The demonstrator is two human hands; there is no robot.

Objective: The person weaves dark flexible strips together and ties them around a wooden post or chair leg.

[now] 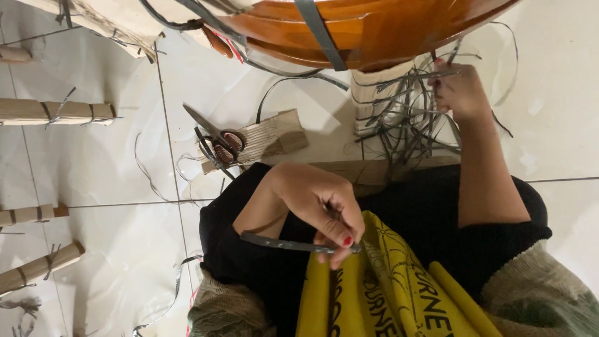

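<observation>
Yellow cloth (387, 293) cut off; left hand (318, 206) pinches grey strip (281, 243); right hand (462, 93) grips tangled strips (405, 118).

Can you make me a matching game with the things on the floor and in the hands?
Things:
1. scissors
2. grey strap
3. yellow cloth
4. tangle of straps

Places:
A. on the person's lap
B. pinched in the left hand
C. lying on a cardboard piece
D. under the right hand, by the wrapped leg

Pairs: 1-C, 2-B, 3-A, 4-D
</observation>
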